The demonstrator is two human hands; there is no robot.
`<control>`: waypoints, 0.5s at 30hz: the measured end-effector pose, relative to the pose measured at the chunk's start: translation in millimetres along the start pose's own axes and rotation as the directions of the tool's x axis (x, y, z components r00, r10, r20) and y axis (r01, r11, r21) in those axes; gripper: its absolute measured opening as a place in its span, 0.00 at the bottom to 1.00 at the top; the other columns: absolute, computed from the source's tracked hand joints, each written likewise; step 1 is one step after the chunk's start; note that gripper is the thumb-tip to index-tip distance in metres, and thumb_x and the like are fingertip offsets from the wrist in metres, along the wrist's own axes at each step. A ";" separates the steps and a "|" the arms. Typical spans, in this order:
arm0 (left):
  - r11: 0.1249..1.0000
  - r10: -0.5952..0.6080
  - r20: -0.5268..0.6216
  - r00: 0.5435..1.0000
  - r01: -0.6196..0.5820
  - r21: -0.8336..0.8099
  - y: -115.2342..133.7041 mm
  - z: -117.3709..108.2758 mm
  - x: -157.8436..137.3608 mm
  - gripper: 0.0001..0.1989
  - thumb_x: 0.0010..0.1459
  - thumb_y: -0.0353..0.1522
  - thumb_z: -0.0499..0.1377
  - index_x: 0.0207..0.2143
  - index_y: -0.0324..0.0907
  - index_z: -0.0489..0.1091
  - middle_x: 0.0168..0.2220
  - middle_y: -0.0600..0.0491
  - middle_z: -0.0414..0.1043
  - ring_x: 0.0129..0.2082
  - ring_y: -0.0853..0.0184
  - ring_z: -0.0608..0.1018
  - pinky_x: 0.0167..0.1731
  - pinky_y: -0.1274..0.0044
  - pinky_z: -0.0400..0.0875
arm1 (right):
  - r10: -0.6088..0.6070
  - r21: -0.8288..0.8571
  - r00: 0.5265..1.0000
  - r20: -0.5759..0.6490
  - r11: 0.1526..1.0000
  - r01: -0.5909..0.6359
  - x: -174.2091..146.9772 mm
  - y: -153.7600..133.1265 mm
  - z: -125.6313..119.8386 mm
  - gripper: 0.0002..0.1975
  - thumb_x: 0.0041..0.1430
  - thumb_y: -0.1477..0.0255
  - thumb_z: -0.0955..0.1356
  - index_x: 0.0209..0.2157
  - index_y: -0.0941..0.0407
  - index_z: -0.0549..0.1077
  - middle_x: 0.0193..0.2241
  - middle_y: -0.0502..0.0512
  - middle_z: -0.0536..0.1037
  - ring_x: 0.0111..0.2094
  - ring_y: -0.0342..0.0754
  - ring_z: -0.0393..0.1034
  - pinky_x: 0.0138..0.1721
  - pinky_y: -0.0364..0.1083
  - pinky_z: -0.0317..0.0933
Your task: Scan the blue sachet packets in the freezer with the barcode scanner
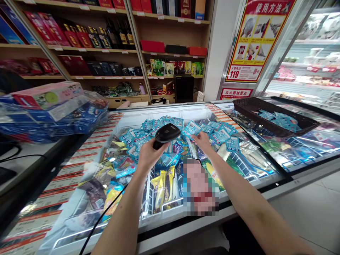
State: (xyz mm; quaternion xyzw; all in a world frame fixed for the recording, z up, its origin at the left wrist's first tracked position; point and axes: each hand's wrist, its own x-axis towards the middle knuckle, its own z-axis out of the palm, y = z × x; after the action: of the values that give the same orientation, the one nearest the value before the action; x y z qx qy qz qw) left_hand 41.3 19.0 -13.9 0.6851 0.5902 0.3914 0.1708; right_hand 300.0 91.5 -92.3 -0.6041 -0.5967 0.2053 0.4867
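My left hand [150, 153] is wrapped round the handle of a black barcode scanner [168, 132], whose cable runs down past my forearm. The scanner's head points to the right, toward a light blue packet [192, 128]. That packet is pinched at its lower edge by my right hand [202, 141]. Many similar blue packets lie spread on the freezer's glass top, a pile [135, 140] to the left of the scanner and another group [221, 132] right of my right hand.
Under the glass of the freezer [156, 216] lie wrapped ice creams. A brown basket [300, 132] with blue packets stands at right. Plastic-wrapped boxes [53, 109] sit at left. A pixelated patch covers something at the front edge. Stocked shelves [106, 51] stand behind.
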 end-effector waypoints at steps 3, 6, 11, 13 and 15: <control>1.000 -0.009 0.009 1.000 0.009 -0.023 0.2 1.4 -0.5 0.25 0.48 0.53 0.59 0.33 0.39 0.74 0.20 0.53 0.71 0.22 0.66 0.72 0.21 0.78 0.57 | -0.009 -0.054 1.000 0.004 0.999 0.009 0.2 -1.0 0.7 0.16 0.55 0.59 0.67 0.22 0.53 0.60 0.20 0.50 0.68 0.26 0.49 0.69 0.25 0.43 0.57; 1.000 -0.002 0.030 1.000 0.003 -0.030 1.2 1.8 -0.8 0.25 0.49 0.52 0.59 0.32 0.39 0.73 0.20 0.53 0.71 0.21 0.66 0.72 0.20 0.79 0.57 | -0.021 -0.108 1.000 -0.002 0.994 0.020 -1.6 -6.6 -1.3 0.16 0.54 0.60 0.67 0.22 0.53 0.59 0.21 0.50 0.68 0.26 0.48 0.68 0.26 0.43 0.55; 1.000 0.029 0.063 0.998 -0.028 -0.014 3.5 0.9 -0.9 0.25 0.49 0.52 0.59 0.32 0.39 0.73 0.21 0.52 0.72 0.22 0.66 0.73 0.21 0.79 0.58 | -0.040 -0.169 0.999 -0.004 0.985 0.039 -5.0 -15.0 -5.2 0.17 0.55 0.60 0.67 0.21 0.53 0.59 0.22 0.50 0.68 0.25 0.46 0.63 0.26 0.44 0.52; 0.999 0.032 0.073 0.997 -0.032 -0.007 3.7 1.0 -1.1 0.25 0.49 0.53 0.59 0.32 0.39 0.74 0.22 0.51 0.72 0.22 0.66 0.73 0.21 0.79 0.58 | -0.035 -0.175 0.999 -0.006 0.984 0.033 -5.3 -15.2 -5.5 0.17 0.55 0.61 0.67 0.21 0.53 0.58 0.22 0.50 0.68 0.25 0.45 0.62 0.26 0.44 0.51; 0.999 0.033 0.080 0.996 -0.033 -0.010 3.3 1.8 -1.2 0.25 0.49 0.53 0.59 0.33 0.39 0.74 0.22 0.51 0.73 0.23 0.66 0.73 0.21 0.79 0.59 | -0.025 -0.179 1.000 -0.007 0.984 0.024 -5.0 -13.8 -5.0 0.17 0.55 0.61 0.67 0.21 0.53 0.58 0.22 0.50 0.68 0.25 0.45 0.62 0.26 0.44 0.50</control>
State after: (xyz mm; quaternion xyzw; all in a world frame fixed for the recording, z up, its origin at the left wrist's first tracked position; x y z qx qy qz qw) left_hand 44.8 17.5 -13.2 0.7091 0.5697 0.3690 0.1910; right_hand 295.9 82.6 -80.2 -0.6389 -0.6178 0.1420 0.4360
